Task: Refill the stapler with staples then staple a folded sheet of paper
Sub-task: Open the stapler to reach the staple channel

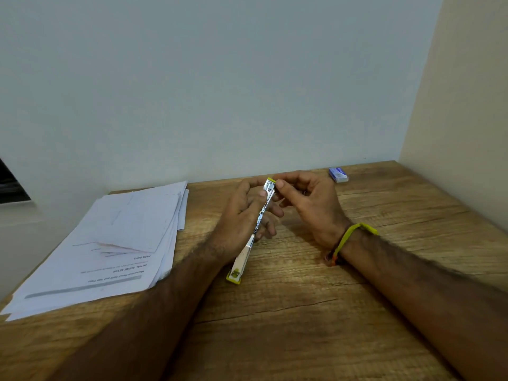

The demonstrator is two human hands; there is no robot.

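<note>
The stapler (pixel 254 229), swung open, is held above the counter (pixel 302 312) in the left hand (pixel 242 215), its long axis running from near-left to far-right. At its far end the right hand (pixel 308 199) is nearer, its fingers (pixel 279 184) pinched there. The staple box (pixel 338 174) lies well apart, far right.

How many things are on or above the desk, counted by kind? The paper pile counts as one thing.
Stapler, opened out, held by the left hand and the right hand: 1
Small blue box: 1
Pile of paper sheets: 1
Total: 3
</note>
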